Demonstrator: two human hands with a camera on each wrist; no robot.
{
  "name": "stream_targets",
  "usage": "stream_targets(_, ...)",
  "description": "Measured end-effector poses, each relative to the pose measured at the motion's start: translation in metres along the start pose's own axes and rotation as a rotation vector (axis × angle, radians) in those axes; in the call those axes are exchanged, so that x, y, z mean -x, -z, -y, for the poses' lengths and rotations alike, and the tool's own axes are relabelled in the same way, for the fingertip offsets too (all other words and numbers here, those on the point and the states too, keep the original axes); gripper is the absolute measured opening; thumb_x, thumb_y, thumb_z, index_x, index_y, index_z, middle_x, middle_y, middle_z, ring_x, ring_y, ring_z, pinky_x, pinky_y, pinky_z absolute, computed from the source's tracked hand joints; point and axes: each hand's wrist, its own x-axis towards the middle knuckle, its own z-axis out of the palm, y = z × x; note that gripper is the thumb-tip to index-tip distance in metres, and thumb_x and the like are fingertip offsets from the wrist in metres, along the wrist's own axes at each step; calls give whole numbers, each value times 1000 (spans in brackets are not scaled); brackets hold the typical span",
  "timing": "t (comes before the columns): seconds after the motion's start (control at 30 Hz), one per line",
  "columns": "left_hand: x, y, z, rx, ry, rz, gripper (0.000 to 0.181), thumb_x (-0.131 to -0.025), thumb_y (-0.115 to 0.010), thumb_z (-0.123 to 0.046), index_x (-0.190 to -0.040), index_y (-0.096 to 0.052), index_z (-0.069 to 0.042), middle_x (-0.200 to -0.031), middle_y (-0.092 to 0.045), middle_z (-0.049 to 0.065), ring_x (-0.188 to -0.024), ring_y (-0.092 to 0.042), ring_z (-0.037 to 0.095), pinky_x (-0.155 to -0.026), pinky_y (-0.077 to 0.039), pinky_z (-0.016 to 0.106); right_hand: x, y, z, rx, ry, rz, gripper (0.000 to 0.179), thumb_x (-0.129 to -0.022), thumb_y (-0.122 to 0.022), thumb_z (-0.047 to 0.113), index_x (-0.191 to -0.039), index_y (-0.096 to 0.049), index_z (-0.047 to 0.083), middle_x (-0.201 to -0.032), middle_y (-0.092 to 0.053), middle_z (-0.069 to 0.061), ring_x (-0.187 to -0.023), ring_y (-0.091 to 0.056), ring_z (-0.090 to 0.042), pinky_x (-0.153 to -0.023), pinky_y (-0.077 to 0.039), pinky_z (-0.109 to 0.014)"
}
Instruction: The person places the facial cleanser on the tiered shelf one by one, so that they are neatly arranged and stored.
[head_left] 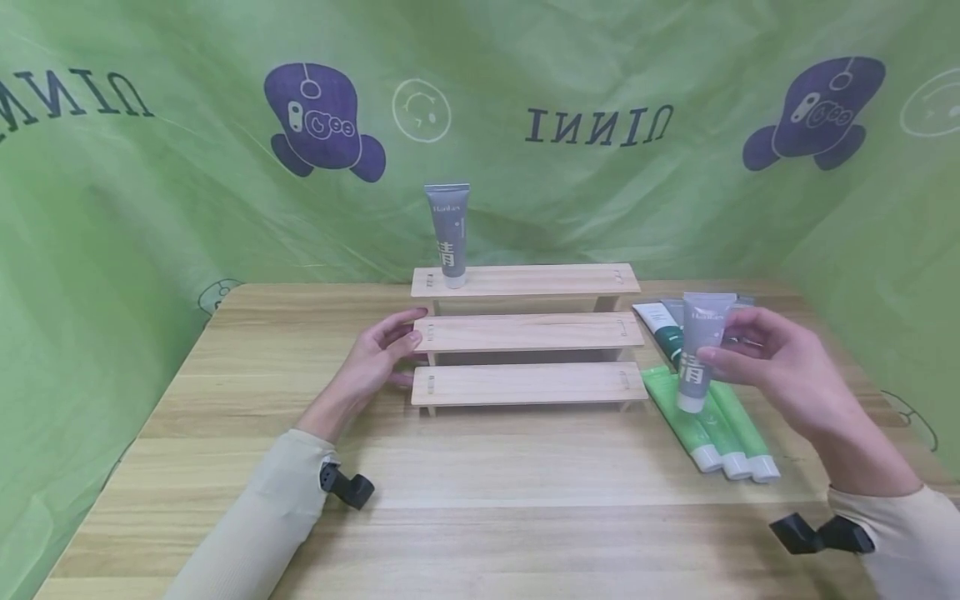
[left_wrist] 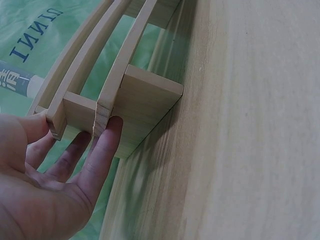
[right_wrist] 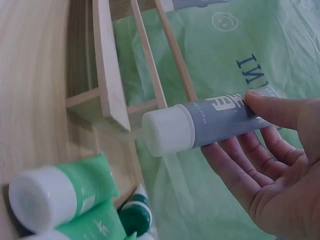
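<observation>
In the head view, my left hand point(head_left: 375, 354) holds the left end of a three-tier wooden stand point(head_left: 528, 333). The left wrist view has the thumb at one plank's end and other fingers point(left_wrist: 105, 155) by the lowest plank. My right hand point(head_left: 783, 367) pinches a grey squeeze tube point(head_left: 703, 342) near its flat end, white cap point(right_wrist: 167, 130) downward, thumb on one side and fingers on the other. This tube is raised over the tubes on the table. Another grey tube point(head_left: 450, 233) stands upright on its cap at the left of the top tier.
Under the held tube, several green tubes with white caps point(head_left: 735, 465) lie side by side right of the stand. Behind them lie a white and dark-green tube point(head_left: 663, 329) and grey tubes, partly covered. A green printed cloth point(head_left: 525, 200) hangs behind the wooden table point(head_left: 495, 517).
</observation>
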Motion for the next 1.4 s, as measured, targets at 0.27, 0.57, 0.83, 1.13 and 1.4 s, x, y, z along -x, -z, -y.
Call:
stream_targets(0.27, -1, 0, 0, -10, -1, -4, 46, -104, -55, -14, -149, -48, -17, -143, -50, 15, -119, -57, 43, -78, -62, 49, -8, -19, 16, -141, 39, 1, 36, -93, -73, 8, -122, -53, 4, -107, -70, 7, -97, -69, -5, -77, -61, -25)
stream_targets(0.57, 0, 1, 0, -18, -11, -2, 46, -104, -55, -15, -150, -47, -17, -144, -50, 15, -118, -57, 43, -77, -63, 49, -22, -38, 33, -303, 72, 23, 34, -89, -76, 4, -117, -57, 4, -106, -71, 2, -94, -71, -9, -73, -62, -27)
stream_targets(0.83, 0, 2, 1, -26, -7, -5, 47, -104, -55, -16, -150, -46, -17, -144, -50, 15, -117, -59, 43, -78, -63, 49, -33, -53, 48, -301, 66, 23, 38, -89, -77, 7, -120, -55, 3, -108, -71, 2, -97, -71, -10, -79, -62, -30)
stream_targets(1.13, 0, 2, 2, -32, -15, -3, 47, -104, -55, -16, -151, -46, -16, -145, -49, 17, -117, -59, 43, -77, -63, 48, -46, -66, 59, -448, 94, 40, 37, -87, -78, 2, -118, -57, 3, -108, -69, -5, -98, -71, -13, -80, -61, -31)
stream_targets(1.4, -1, 2, 2, -20, -7, 2, 47, -104, -55, -15, -150, -46, -16, -144, -50, 16, -116, -59, 43, -78, -62, 49, -58, -77, 72, -503, 104, 34, 37, -88, -77, 2, -119, -58, 2, -111, -66, -10, -99, -71, -16, -82, -61, -33)
